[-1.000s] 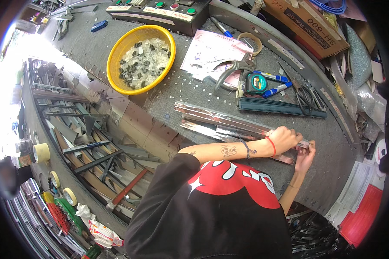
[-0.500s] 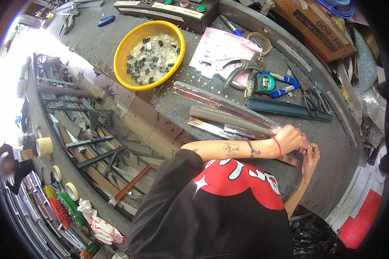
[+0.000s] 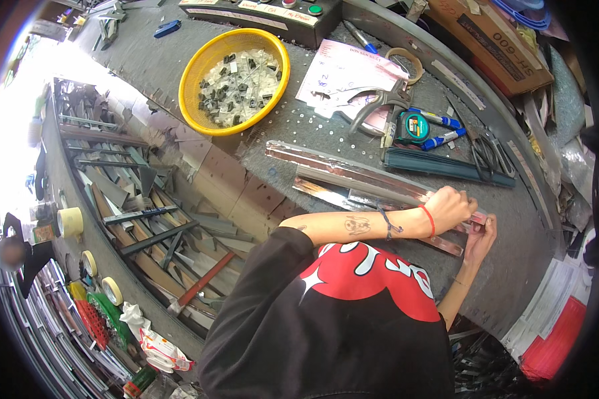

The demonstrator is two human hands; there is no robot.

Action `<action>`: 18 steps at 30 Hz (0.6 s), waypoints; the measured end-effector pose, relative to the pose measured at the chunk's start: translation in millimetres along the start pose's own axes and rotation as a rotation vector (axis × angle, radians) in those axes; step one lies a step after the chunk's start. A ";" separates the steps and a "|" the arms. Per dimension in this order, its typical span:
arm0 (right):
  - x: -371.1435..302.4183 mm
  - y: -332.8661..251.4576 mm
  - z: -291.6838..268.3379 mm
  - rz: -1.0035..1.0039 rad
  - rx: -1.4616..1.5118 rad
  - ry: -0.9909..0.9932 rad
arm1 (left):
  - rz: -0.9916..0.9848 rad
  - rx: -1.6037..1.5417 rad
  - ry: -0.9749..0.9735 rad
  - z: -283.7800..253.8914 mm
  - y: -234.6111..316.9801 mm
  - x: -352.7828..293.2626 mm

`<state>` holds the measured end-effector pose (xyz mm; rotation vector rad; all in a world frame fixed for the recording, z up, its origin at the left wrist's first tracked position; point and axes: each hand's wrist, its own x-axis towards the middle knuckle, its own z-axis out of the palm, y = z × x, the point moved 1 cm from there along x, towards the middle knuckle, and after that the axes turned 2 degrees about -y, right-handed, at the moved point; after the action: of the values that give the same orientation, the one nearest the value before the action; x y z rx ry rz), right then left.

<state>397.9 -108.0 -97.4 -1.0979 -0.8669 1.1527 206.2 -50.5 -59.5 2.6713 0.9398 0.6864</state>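
Note:
A long, shiny brownish metal strip runs across the grey bench toward my hands. My left hand is closed around its right end, knuckles up. Close beside it, my right hand has its fingers bent and pressed together at the strip's tip, where a small pinkish-red bit shows. Just what the right fingers pinch is partly hidden. More metal strips lie alongside, below the held one, and pass under my left forearm.
A yellow basket of small black and clear pieces stands at the back. Pliers, a tape measure, blue markers, dark strips and pink paper lie beyond my hands. Left is a bin of profile offcuts.
The held strip has shifted nearer and now lies closer over the grey strip beside it. My right hand has moved slightly right and up. The view has shifted a little.

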 end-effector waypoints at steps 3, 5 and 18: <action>1.6 1.3 8.1 -0.012 -0.016 0.062 | -0.020 0.009 0.017 2.5 0.1 0.0; 1.1 1.9 12.6 -0.006 -0.013 0.093 | -0.026 0.022 0.016 3.8 -0.2 -0.3; 6.6 -4.6 25.2 0.003 -0.228 0.208 | -0.031 0.018 -0.035 -6.0 -14.5 -4.5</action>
<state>376.8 -96.4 -86.5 -1.3798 -0.8472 0.9378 192.4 -41.9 -61.0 2.6696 0.9813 0.6246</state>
